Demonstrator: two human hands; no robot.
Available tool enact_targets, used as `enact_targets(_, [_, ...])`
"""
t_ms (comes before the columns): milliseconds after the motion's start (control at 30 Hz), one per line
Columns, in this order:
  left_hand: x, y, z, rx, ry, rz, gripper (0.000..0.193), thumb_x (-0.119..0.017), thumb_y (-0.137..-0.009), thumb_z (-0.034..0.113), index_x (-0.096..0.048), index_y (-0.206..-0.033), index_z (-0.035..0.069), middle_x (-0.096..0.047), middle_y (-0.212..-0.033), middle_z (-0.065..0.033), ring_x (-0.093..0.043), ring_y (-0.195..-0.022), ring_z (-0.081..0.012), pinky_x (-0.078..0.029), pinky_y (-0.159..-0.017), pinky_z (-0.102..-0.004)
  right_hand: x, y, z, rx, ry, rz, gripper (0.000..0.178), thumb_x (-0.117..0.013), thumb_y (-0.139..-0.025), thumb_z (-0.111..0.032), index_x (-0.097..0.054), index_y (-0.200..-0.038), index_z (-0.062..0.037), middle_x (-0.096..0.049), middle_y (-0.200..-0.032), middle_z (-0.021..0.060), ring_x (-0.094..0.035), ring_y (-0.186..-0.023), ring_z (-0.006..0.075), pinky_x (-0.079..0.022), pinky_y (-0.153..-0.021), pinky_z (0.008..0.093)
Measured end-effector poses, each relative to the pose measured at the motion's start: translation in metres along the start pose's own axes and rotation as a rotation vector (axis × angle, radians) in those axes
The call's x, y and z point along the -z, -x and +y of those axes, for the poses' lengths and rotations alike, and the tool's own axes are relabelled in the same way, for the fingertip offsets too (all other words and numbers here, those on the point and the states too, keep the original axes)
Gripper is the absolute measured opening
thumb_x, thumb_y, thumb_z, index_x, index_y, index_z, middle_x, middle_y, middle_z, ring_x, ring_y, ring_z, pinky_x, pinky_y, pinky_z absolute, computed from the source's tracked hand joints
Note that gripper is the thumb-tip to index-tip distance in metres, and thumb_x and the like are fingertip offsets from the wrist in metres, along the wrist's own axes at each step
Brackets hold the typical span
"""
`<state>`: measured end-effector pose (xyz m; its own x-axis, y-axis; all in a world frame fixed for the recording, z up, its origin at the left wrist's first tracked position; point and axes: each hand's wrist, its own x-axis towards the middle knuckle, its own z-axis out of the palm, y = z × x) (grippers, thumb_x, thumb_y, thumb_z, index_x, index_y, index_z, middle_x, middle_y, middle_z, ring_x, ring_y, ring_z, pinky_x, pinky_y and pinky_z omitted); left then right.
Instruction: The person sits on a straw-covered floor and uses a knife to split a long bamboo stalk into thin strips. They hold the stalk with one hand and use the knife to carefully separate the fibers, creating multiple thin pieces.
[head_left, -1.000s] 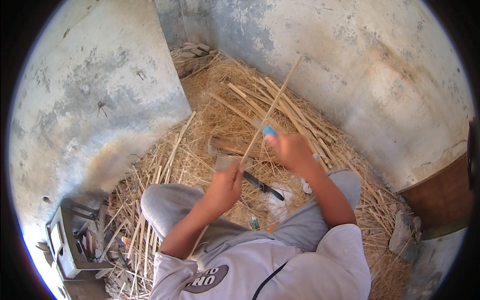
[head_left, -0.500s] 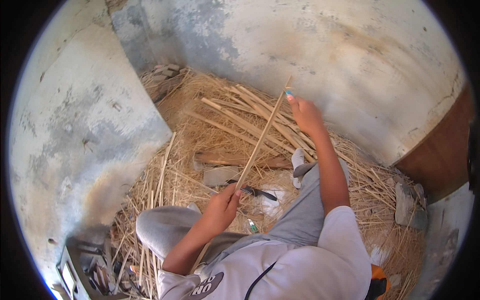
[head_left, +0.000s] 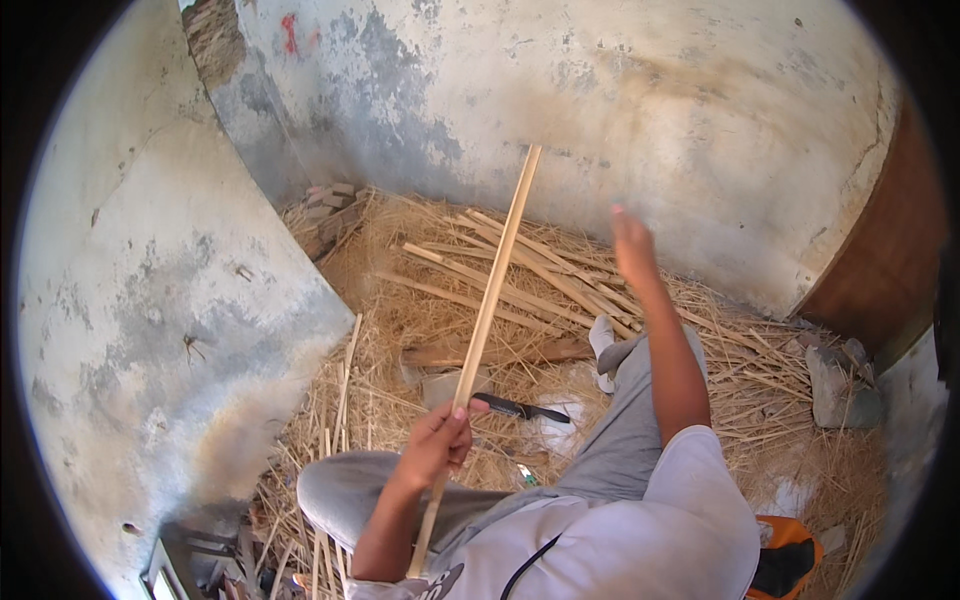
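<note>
A long, pale split bamboo strip runs slantwise up toward the far wall, its lower end passing down beside my left forearm. My left hand is closed around it below its middle. Off to the strip's right, apart from it, my right hand is raised with fingers curled. Motion blurs this hand, and what lies in its grip cannot be made out. A black-handled tool lies on the floor beyond my left hand, beside a white patch.
Several split strips lie piled before the far wall. A wooden plank rests on the straw nearer me. At left stands a worn wall; at right, a stone block and an orange bag.
My right hand, earlier at the strip's far end with a small blue-ended thing, has moved right, away from it. The strip now stands steeper and reaches back past my left hand.
</note>
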<state>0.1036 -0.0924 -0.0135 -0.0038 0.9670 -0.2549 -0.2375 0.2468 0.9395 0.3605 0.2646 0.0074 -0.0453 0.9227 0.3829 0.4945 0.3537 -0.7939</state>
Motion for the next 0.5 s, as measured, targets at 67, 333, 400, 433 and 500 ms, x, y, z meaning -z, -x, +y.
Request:
enact_targets(67, [0.004, -0.008, 0.002, 0.0, 0.061, -0.055, 0.033, -0.044, -0.11, 0.026, -0.056, -0.13, 0.002, -0.032, -0.065, 0.006, -0.03, -0.048, -0.0049, -0.026, -0.042, -0.0217, -0.023, 0.038, -0.028, 0.237, -0.05, -0.202, 0.069, -0.034, -0.105, -0.061, -0.058, -0.08, -0.0009, -0.052, -0.06, 0.0046, -0.047, -0.054, 0.0211, -0.043, -0.055, 0.0409])
enact_targets(333, [0.01, -0.036, 0.001, -0.036, 0.081, 0.189, 0.035, -0.049, -0.107, 0.038, -0.057, -0.124, 0.008, -0.035, -0.066, 0.0054, -0.031, -0.05, -0.0045, -0.024, -0.042, -0.0207, -0.052, 0.108, -0.086, 0.345, 0.087, -0.688, 0.06, -0.037, -0.107, -0.054, -0.06, -0.09, -0.0018, -0.054, -0.055, 0.0111, -0.057, -0.051, 0.03, -0.047, -0.056, 0.0446])
enact_targets(400, [0.016, -0.042, -0.008, 0.041, 0.18, 0.162, 0.028, -0.048, -0.107, 0.039, -0.053, -0.113, 0.013, -0.036, -0.068, 0.0048, -0.031, -0.051, -0.0053, -0.024, -0.043, -0.0208, -0.059, 0.122, -0.083, 0.512, 0.167, -0.705, 0.059, -0.038, -0.106, -0.053, -0.061, -0.091, -0.0013, -0.057, -0.058, 0.014, -0.06, -0.055, 0.0338, -0.048, -0.057, 0.0473])
enact_targets(433, [0.019, -0.045, -0.011, 0.08, 0.229, 0.149, 0.026, -0.047, -0.108, 0.04, -0.051, -0.108, 0.015, -0.037, -0.068, 0.0045, -0.03, -0.051, -0.0057, -0.024, -0.043, -0.0208, -0.062, 0.127, -0.083, 0.595, 0.206, -0.712, 0.058, -0.039, -0.106, -0.052, -0.062, -0.091, -0.001, -0.059, -0.059, 0.0155, -0.062, -0.057, 0.0356, -0.048, -0.058, 0.0487])
enact_targets(500, [0.014, -0.048, -0.012, 0.114, 0.257, 0.114, 0.025, -0.046, -0.108, 0.041, -0.043, -0.1, 0.017, -0.038, -0.071, 0.0039, -0.031, -0.051, -0.0063, -0.024, -0.044, -0.021, -0.066, 0.135, -0.085, 0.559, 0.219, -0.805, 0.057, -0.041, -0.106, -0.051, -0.062, -0.092, -0.0004, -0.062, -0.064, 0.0187, -0.064, -0.062, 0.0387, -0.049, -0.062, 0.0519])
